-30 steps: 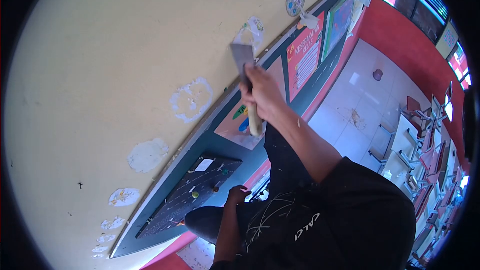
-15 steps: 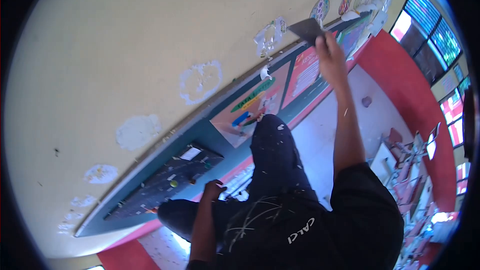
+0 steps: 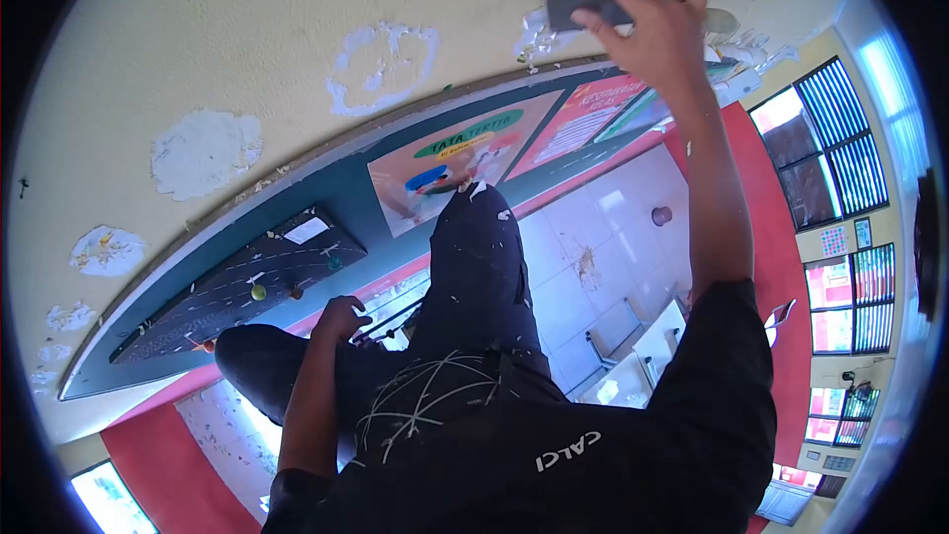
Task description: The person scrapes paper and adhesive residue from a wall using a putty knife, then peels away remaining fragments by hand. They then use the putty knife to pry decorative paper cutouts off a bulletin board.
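Note:
My right hand (image 3: pixel 660 40) is raised to the cream wall (image 3: pixel 297 0) and closed around a dark, flat rectangular scraper (image 3: pixel 565 10). The scraper lies against or very near the wall, over a patch of peeling white paint and paper (image 3: pixel 535 38). My left hand (image 3: pixel 342 318) hangs low beside my bent knee, fingers loosely curled and apart, with nothing visible in it. More rough white patches (image 3: pixel 384 67) run along the wall to the left. White flakes lie on my dark trousers (image 3: pixel 474 267).
Below the wall patches runs a dark green board (image 3: pixel 346 183) with a ledge, bearing posters (image 3: pixel 465 153) and a black panel (image 3: pixel 247 282). Debris (image 3: pixel 587 267) lies on the tiled floor far below. White tables (image 3: pixel 657 341) and windows (image 3: pixel 820 138) are to the right.
My view has turned, so the wall and board sit differently. My right hand has turned over and brought the scraper onto the peeling patch. My left hand still hangs low.

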### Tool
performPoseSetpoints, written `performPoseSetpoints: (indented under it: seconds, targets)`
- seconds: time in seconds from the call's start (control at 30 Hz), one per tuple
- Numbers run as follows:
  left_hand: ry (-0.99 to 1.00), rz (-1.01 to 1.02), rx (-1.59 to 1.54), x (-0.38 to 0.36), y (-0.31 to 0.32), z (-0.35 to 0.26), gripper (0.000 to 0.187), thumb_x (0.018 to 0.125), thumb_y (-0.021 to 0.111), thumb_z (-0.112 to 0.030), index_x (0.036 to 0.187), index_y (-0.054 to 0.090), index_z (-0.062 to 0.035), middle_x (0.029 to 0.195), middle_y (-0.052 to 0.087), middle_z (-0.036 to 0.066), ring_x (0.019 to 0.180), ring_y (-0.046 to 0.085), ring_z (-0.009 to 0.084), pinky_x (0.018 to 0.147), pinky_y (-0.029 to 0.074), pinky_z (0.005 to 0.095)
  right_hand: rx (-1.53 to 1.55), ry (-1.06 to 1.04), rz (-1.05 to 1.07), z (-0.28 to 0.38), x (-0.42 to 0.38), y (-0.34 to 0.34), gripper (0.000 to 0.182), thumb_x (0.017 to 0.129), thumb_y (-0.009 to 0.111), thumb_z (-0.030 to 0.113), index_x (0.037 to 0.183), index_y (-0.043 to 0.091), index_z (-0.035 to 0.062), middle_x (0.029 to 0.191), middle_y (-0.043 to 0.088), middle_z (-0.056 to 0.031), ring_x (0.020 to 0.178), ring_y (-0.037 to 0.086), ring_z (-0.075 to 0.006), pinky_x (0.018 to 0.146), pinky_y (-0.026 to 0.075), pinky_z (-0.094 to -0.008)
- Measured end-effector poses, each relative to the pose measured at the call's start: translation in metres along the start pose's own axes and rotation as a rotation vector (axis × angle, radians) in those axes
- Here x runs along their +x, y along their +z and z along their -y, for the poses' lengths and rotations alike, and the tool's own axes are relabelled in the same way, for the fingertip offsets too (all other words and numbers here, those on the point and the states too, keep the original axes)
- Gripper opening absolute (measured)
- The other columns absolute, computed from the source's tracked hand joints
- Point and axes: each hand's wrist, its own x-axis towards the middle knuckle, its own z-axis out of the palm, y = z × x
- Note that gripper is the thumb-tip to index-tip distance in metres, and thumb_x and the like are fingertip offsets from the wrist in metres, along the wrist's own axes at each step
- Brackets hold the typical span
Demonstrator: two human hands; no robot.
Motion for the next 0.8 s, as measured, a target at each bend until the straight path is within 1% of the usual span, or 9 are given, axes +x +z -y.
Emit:
performPoseSetpoints:
  seconds: [0.03,0.07,0.17,0.3,0.33,0.47,0.57,0.7,0.8]
  targets:
    - [-0.056,0.032,-0.048,0.002,-0.003,0.000,0.043,0.073,0.084,-0.033,0.103,0.070,-0.0058,0.087,0.071,0.018,0.077,0.069,0.0298,0.076,0.056,0.0391,-0.023,-0.003,-0.009,-0.001,0.011,-0.004,0.053,0.082,0.068,0.058,0.091,0.071,0.0059,0.055,0.062,-0.0082,0.058,0.060,-0.0237,0.083,0.034,-0.0374]
    - [-0.118,0.067,-0.101,-0.001,-0.008,-0.001,0.042,0.073,0.084,-0.034,0.103,0.070,-0.0061,0.088,0.070,0.018,0.077,0.069,0.0298,0.076,0.056,0.0391,-0.116,0.085,0.084,-0.001,0.022,-0.017,0.054,0.081,0.070,0.059,0.093,0.073,0.0064,0.059,0.065,-0.0079,0.058,0.060,-0.0230,0.085,0.033,-0.0383]
    - [-0.152,0.066,-0.144,-0.004,-0.015,-0.007,0.044,0.073,0.083,-0.032,0.106,0.070,-0.0048,0.087,0.072,0.015,0.081,0.070,0.0273,0.077,0.056,0.0378,-0.211,0.018,0.085,-0.005,0.033,-0.023,0.054,0.080,0.071,0.058,0.094,0.073,0.0060,0.061,0.066,-0.0076,0.059,0.060,-0.0228,0.088,0.032,-0.0395]
    - [-0.119,-0.012,-0.245,-0.006,-0.023,-0.017,0.043,0.071,0.085,-0.028,0.102,0.070,-0.0031,0.086,0.071,0.018,0.077,0.070,0.0276,0.075,0.056,0.0381,-0.072,-0.236,-0.046,0.006,0.028,-0.005,0.051,0.077,0.075,0.055,0.093,0.072,0.0065,0.071,0.069,-0.0075,0.069,0.064,-0.0217,0.085,0.029,-0.0406]
    - [-0.131,0.002,-0.249,-0.004,-0.023,-0.018,0.044,0.071,0.085,-0.026,0.104,0.069,-0.0020,0.086,0.071,0.018,0.079,0.070,0.0272,0.074,0.056,0.0377,-0.108,-0.149,0.120,0.017,0.024,-0.004,0.050,0.075,0.077,0.054,0.093,0.072,0.0075,0.078,0.071,-0.0071,0.074,0.065,-0.0214,0.085,0.029,-0.0414]
    - [-0.085,0.014,-0.261,-0.006,-0.024,-0.023,0.045,0.073,0.084,-0.026,0.106,0.068,-0.0008,0.086,0.071,0.018,0.077,0.070,0.0267,0.072,0.055,0.0367,-0.275,-0.023,-0.004,0.010,0.030,-0.022,0.051,0.072,0.079,0.056,0.091,0.073,0.0083,0.083,0.073,-0.0061,0.077,0.066,-0.0184,0.088,0.029,-0.0423]
    - [-0.107,0.045,-0.283,-0.011,-0.030,-0.030,0.043,0.075,0.083,-0.025,0.107,0.068,-0.0008,0.086,0.071,0.018,0.072,0.069,0.0264,0.071,0.055,0.0361,-0.292,-0.085,-0.058,0.007,0.032,-0.025,0.051,0.072,0.080,0.056,0.091,0.074,0.0091,0.083,0.074,-0.0055,0.078,0.066,-0.0163,0.087,0.029,-0.0428]
    - [-0.116,0.037,-0.307,-0.012,-0.037,-0.027,0.042,0.075,0.083,-0.025,0.107,0.068,-0.0015,0.085,0.072,0.015,0.075,0.070,0.0246,0.070,0.055,0.0357,-0.289,-0.091,-0.079,-0.001,0.040,-0.034,0.050,0.070,0.081,0.055,0.091,0.074,0.0096,0.084,0.074,-0.0052,0.080,0.066,-0.0152,0.090,0.029,-0.0428]
    - [-0.019,-0.113,-0.418,-0.013,-0.042,-0.039,0.040,0.075,0.082,-0.023,0.106,0.068,-0.0014,0.088,0.071,0.015,0.078,0.070,0.0237,0.072,0.054,0.0355,-0.289,-0.134,-0.125,-0.006,0.039,-0.028,0.049,0.069,0.082,0.054,0.088,0.073,0.0097,0.085,0.073,-0.0034,0.080,0.065,-0.0146,0.091,0.029,-0.0429]
